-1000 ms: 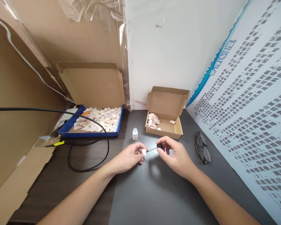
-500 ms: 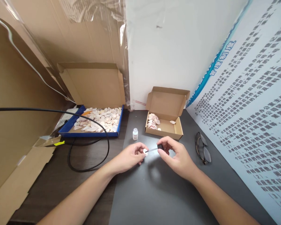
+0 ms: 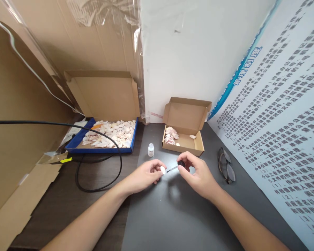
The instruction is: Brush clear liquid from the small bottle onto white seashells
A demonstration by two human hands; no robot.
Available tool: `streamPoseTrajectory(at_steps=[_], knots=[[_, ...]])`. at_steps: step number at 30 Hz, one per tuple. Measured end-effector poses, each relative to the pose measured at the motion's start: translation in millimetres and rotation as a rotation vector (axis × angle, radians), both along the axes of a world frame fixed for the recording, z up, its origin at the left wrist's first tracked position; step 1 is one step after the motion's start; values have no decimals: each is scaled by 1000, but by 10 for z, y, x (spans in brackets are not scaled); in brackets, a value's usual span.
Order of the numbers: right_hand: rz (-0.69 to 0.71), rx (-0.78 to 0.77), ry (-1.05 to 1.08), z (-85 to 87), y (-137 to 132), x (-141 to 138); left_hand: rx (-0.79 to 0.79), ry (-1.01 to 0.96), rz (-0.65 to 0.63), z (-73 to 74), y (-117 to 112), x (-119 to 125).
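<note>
Between the fingertips of my left hand [image 3: 148,175] is a small white shell [image 3: 162,170], its face turned to the right. My right hand [image 3: 195,170] pinches the black cap of a brush [image 3: 174,168], whose thin stem points left with its dark tip just short of the shell. A small glass bottle [image 3: 151,150] with whitish contents stands uncapped on the dark mat, beyond my left hand. Behind my right hand sits an open cardboard box [image 3: 184,150] with several shells at its left and a single shell [image 3: 193,136] at its right.
A blue-edged box [image 3: 102,150] full of shells stands open at the left, a black cable [image 3: 121,158] looping across its front. Folded glasses [image 3: 226,165] lie at the right by a printed poster [image 3: 274,115]. Cardboard [image 3: 31,198] lies along the left edge.
My right hand has moved slightly right, so the brush tip has come away from the shell. The shell now shows more of its white face. My left hand has hardly moved.
</note>
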State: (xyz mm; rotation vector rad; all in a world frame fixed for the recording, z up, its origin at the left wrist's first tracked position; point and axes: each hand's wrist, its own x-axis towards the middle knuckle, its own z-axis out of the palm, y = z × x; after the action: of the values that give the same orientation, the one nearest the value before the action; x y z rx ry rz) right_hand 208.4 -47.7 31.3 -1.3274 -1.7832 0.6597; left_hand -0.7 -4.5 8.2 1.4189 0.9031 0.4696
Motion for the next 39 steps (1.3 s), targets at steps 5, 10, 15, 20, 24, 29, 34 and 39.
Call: streamPoseTrajectory(at_steps=[5, 10, 15, 20, 24, 29, 34, 39], knots=[[15, 14, 12, 6, 5, -3, 2, 1, -6, -1, -3, -4], [-4, 18, 13, -1, 7, -2, 5, 0, -7, -2, -6, -4], [12, 3, 23, -10, 4, -3, 8, -2, -12, -16, 0, -7], [17, -2, 38, -6, 8, -6, 12, -2, -16, -12, -4, -7], [21, -8, 29, 2, 8, -8, 14, -2, -19, -9, -4, -6], [-6, -5, 36, 5, 1, -5, 13, -3, -24, -14, -1, -6], [26, -4, 36, 0, -4, -3, 9, 5, -18, 10, -10, -3], [9, -3, 43, 1, -6, 5, 7, 10, -20, 23, -13, -7]])
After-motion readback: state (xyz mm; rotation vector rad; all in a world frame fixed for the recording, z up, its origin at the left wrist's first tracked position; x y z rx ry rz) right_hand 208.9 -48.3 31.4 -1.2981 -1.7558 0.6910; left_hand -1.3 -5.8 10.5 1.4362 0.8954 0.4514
